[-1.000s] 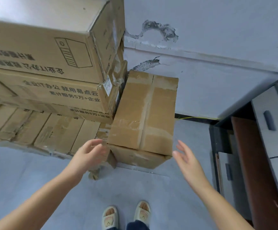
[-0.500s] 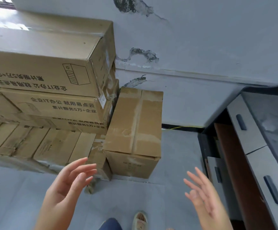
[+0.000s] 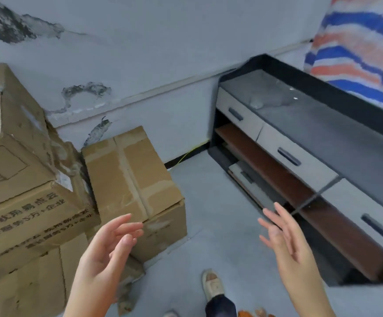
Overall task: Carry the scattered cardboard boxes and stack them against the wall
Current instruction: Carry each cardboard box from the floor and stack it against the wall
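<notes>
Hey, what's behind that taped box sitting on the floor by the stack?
Behind the taped box is the wall, with peeling paint showing above it. A black baseboard strip and a yellow cable emerge at its right. The box covers the floor and wall base directly behind it.

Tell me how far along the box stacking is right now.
Done: a stack of printed brown cardboard boxes stands against the grey wall, with a plain taped brown cardboard box set on the floor beside it. In hand: nothing; the left hand and right hand are open and empty. Left: no scattered boxes show in this view, so I cannot tell.
</notes>
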Tool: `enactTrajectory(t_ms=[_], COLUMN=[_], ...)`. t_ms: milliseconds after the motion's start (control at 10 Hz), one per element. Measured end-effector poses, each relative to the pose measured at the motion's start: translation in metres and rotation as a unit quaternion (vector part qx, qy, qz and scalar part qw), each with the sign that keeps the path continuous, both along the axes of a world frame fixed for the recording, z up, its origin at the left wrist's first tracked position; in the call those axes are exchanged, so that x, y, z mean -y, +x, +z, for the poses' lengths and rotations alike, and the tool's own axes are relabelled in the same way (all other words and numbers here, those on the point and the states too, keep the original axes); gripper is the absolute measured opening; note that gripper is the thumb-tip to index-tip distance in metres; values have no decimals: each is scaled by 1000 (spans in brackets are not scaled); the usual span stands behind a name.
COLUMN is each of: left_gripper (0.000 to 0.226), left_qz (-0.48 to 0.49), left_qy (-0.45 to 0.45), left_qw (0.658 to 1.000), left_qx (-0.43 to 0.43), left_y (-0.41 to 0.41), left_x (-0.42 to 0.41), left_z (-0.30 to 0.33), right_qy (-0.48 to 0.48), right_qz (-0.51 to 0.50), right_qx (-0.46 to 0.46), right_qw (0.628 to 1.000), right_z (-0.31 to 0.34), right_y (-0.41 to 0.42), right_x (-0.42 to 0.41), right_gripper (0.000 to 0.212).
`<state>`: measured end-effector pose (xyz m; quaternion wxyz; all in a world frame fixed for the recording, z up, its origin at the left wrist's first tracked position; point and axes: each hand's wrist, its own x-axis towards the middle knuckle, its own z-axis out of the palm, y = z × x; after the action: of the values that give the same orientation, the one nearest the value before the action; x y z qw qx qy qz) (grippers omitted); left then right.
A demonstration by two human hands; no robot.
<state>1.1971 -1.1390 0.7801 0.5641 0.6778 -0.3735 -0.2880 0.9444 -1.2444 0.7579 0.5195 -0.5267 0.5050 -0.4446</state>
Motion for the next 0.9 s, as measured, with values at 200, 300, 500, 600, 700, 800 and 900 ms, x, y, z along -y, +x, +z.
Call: enactTrajectory(t_ms=[200,300,500,600,700,800,900], left_gripper=[60,72,79,77,67,29,26], left_qz=[-201,-271,-438,-489,-557,-580,-625], left_qy=[36,57,65,53,60,44,45], left_qw=[979,961,896,870,826,810,775], left_qx=[-15,-15,-33,-31,-52,-76,-85], left_y=[22,14,-44,-81,-139,-189,-256], left_x=[-16,-21,-28,-41,-76,-118,-189], left_z=[-7,-6,2,3,4,0,-9], right_qy=[30,36,32,33,43,60,73], right_qz=[-202,-279,-458,-509,-570,-614,-672], right_qx=[12,16,8,-7,-23,-36,-36], right_qw=[979,959,888,860,820,787,736], right_z=[-13,-11,5,11,12,11,11], right_y=[-16,-24,-55,-68,-87,-103,-129], right_x=[-115,-162,-275,-321,-392,-454,-547], right_gripper=[43,43,33,38,45,48,45])
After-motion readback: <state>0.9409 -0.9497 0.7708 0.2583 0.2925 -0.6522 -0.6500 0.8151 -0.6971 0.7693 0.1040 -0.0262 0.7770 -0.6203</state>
